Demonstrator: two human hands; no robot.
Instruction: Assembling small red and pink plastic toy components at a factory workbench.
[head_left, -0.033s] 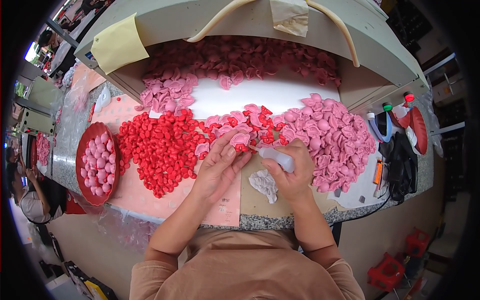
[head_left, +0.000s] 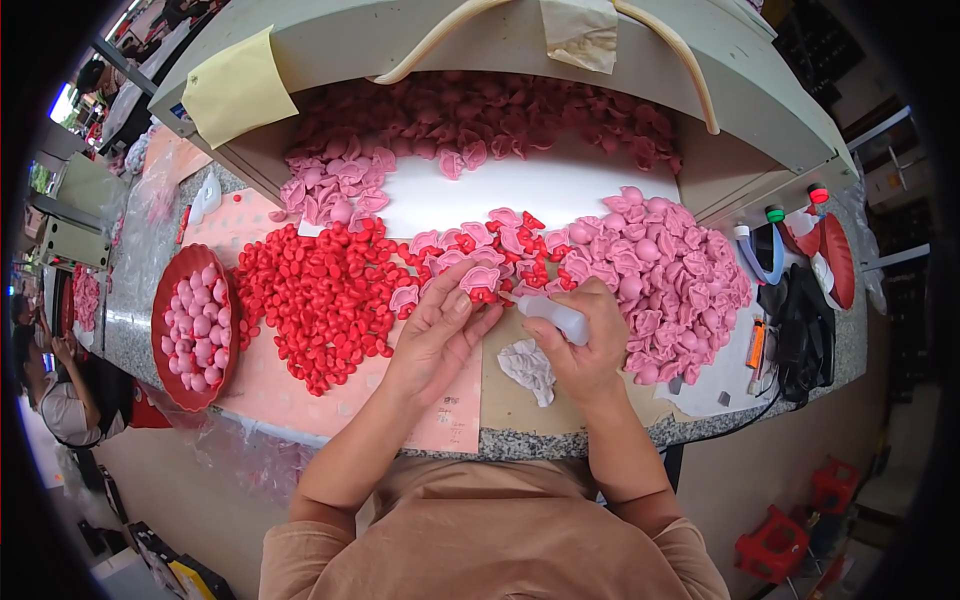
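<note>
A small pink piece (head_left: 480, 279), frilled along its edge and with a red part (head_left: 482, 296) at its lower side, is pinched between the thumb and fingers of the left hand (head_left: 440, 335), above the middle of the tabletop (head_left: 560, 445). A translucent squeeze bottle (head_left: 562, 321) is gripped in the right hand (head_left: 590, 345), fingers wrapped around it, its thin nozzle aimed leftward at the red part; whether the two touch cannot be told. A crumpled white tissue (head_left: 528, 370) is seen below the bottle, on a brown sheet (head_left: 500, 410). Just beyond the hands, a cluster of pink and red pieces (head_left: 510, 240) is spread. A heap of red pieces (head_left: 320, 300) is piled to the left, partly over a pink paper sheet (head_left: 430, 420), and a heap of pink pieces (head_left: 670, 270) is mounded to the right. Farther left, pink balls (head_left: 200, 335) are held in a red bowl (head_left: 195, 402) with a scalloped rim. At far right, an orange lighter (head_left: 756, 343) is placed near a black bag (head_left: 805, 335). Across the back, more pink pieces (head_left: 500, 115) are sheltered under a grey hood (head_left: 790, 110), to which a yellow note (head_left: 238, 90) is attached. Red stools (head_left: 772, 543) are visible on the floor at lower right.
</note>
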